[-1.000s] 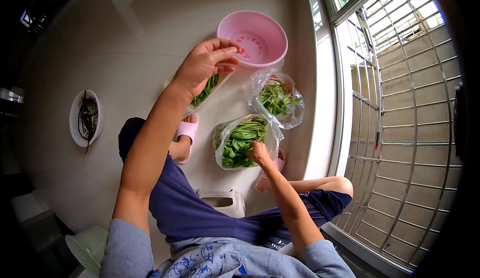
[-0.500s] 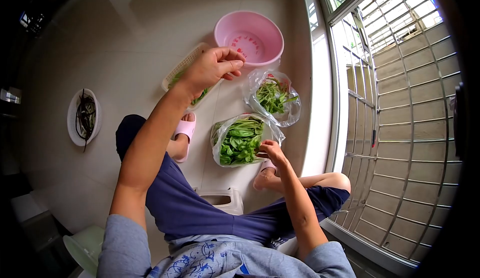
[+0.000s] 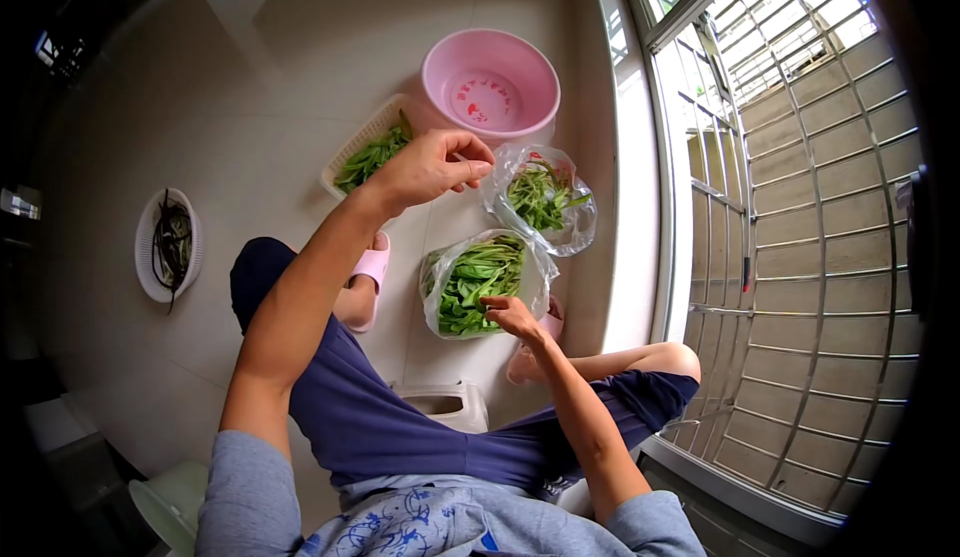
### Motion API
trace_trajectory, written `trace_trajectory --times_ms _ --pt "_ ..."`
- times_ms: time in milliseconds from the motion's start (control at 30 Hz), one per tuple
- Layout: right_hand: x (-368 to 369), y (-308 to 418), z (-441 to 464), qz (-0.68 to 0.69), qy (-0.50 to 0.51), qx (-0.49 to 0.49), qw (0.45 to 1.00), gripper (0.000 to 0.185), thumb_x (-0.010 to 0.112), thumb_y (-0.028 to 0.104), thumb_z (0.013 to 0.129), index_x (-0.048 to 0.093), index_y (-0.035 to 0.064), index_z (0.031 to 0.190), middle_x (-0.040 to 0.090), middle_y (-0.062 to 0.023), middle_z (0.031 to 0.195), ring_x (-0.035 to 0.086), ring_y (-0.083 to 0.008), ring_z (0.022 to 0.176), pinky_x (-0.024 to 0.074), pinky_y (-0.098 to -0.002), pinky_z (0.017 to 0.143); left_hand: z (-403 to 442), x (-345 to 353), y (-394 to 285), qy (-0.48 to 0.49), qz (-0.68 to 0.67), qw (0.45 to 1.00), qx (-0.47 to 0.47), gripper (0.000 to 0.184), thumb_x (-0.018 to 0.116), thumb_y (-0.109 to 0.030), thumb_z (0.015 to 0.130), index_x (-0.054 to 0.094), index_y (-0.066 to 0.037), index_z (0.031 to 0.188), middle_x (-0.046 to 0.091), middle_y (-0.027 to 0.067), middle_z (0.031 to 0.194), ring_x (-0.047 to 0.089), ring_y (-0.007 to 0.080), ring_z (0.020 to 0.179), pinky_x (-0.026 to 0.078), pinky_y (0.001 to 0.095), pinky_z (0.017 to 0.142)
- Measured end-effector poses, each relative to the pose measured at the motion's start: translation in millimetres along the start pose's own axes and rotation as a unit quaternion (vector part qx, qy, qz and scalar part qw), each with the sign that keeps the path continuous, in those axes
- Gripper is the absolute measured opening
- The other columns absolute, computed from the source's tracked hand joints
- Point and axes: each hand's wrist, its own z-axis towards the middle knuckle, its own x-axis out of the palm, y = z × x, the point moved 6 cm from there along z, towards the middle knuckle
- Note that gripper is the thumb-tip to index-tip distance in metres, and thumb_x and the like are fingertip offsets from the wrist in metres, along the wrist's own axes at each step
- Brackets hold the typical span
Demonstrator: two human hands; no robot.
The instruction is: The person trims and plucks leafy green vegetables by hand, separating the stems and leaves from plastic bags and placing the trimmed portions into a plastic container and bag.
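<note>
A clear plastic bag (image 3: 432, 314) on the floor holds long-stemmed leafy greens (image 3: 468, 285). My right hand (image 3: 514, 316) is over the bag's right side, index finger stretched onto the leaves and other fingers partly bent; no leaf shows lifted in it. Higher up, my left hand (image 3: 432, 169) hangs in the air with thumb and fingers pinched together. Whatever it holds, if anything, is too small to make out. Beside its fingertips in view lies a second plastic bag (image 3: 580, 225) with loose stems and leaves (image 3: 543, 197). A cream basket (image 3: 333, 169) with picked greens (image 3: 370, 160) is partly behind my left hand.
A pink basin (image 3: 535, 82) stands beyond the bags. A white basket (image 3: 146, 267) with dark, thin pods or strips (image 3: 173, 242) is at far left. My slippered feet flank the greens. A window ledge (image 3: 632, 187) and metal grille run along the right.
My left hand has lowered slightly, uncovering more of the greens in the cream basket. My right hand has moved left, farther over the leafy greens. The view has shifted a little.
</note>
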Motion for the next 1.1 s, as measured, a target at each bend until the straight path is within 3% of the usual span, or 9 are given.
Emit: trace_trajectory --times_ms 67,133,167,233,333,433,633,767,1100 --pt "-3 5 0 -0.03 -0.013 -0.018 0.999 0.033 0.048 0.01 0.068 0.054 0.0013 0.1 0.058 -0.0117 0.091 0.052 -0.0151 0.083 0.0388 -0.0242 0.075 0 1 2 0.007 0.007 1.0 -0.003 0.017 0.053 -0.015 0.076 0.053 -0.002 0.087 0.053 0.0024 0.078 0.05 0.0085 0.07 0.042 0.0212 0.065" --pt "-18 13 -3 0.022 -0.049 -0.022 0.998 0.028 0.046 0.009 0.071 0.056 0.0007 0.096 0.06 -0.0097 0.084 0.054 -0.0135 0.078 0.0406 -0.0237 0.072 0 3 7 0.018 0.013 1.0 -0.008 0.018 0.052 -0.014 0.076 0.052 -0.001 0.087 0.052 0.0023 0.078 0.049 0.008 0.069 0.041 0.0208 0.064" --pt "-28 20 -6 0.039 -0.098 -0.057 0.993 0.022 0.05 0.014 0.07 0.06 0.0026 0.086 0.061 -0.0109 0.073 0.057 -0.0159 0.066 0.0437 -0.025 0.064 1 4 9 0.018 0.013 1.0 -0.007 0.018 0.052 -0.014 0.076 0.052 -0.001 0.087 0.052 0.0023 0.078 0.049 0.008 0.069 0.041 0.0208 0.064" --pt "-45 31 -14 0.091 -0.099 -0.043 0.99 0.024 0.052 0.017 0.072 0.06 -0.0012 0.085 0.06 -0.0096 0.071 0.055 -0.012 0.064 0.0436 -0.0233 0.062 2 11 13 0.039 0.082 0.996 0.021 0.018 0.052 -0.014 0.075 0.052 -0.001 0.088 0.052 0.0022 0.077 0.048 0.008 0.069 0.04 0.0204 0.063" --pt "-66 70 -41 0.15 -0.053 -0.05 0.986 0.022 0.051 0.014 0.077 0.059 -0.0062 0.081 0.06 -0.0084 0.072 0.055 -0.0108 0.064 0.0447 -0.0205 0.061 2 28 29 0.074 0.157 0.985 0.016 0.022 0.052 -0.015 0.075 0.052 0.0 0.09 0.055 0.0073 0.081 0.051 0.0134 0.074 0.041 0.0242 0.068" --pt "-82 104 -67 0.178 0.006 -0.084 0.98 0.025 0.053 0.019 0.077 0.06 -0.0046 0.081 0.06 -0.0073 0.072 0.054 -0.0097 0.067 0.0429 -0.0216 0.064 -1 46 49 0.124 0.226 0.966 -0.009 0.026 0.049 -0.018 0.076 0.052 0.001 0.094 0.056 0.0121 0.088 0.052 0.0177 0.082 0.04 0.028 0.074" --pt "-111 147 -93 0.21 0.085 -0.159 0.961 0.023 0.054 0.018 0.076 0.059 -0.0039 0.082 0.06 -0.0093 0.078 0.056 -0.0127 0.073 0.0431 -0.0232 0.07 -10 67 53 0.216 -0.032 0.966 -0.137 0.029 0.039 -0.021 0.083 0.047 -0.003 0.105 0.053 0.0061 0.097 0.051 0.0117 0.084 0.04 0.026 0.075" --pt "-125 145 -88 0.372 0.093 -0.179 0.906 0.018 0.054 0.014 0.075 0.059 -0.0042 0.076 0.059 -0.0108 0.075 0.057 -0.016 0.07 0.0458 -0.0254 0.066 -16 70 44 0.249 -0.183 0.938 -0.155 0.027 0.042 -0.023 0.083 0.05 -0.004 0.101 0.054 0.0053 0.092 0.054 0.0115 0.079 0.043 0.0225 0.07" --pt "-118 123 -79 0.498 0.105 -0.137 0.85 0.018 0.049 0.013 0.078 0.056 -0.0039 0.078 0.059 -0.0112 0.074 0.058 -0.0189 0.063 0.0497 -0.0294 0.06 -10 57 60 0.179 -0.152 0.96 -0.15 0.02 0.055 -0.012 0.075 0.054 -0.001 0.091 0.058 0.0055 0.077 0.055 0.0098 0.064 0.045 0.0207 0.062"
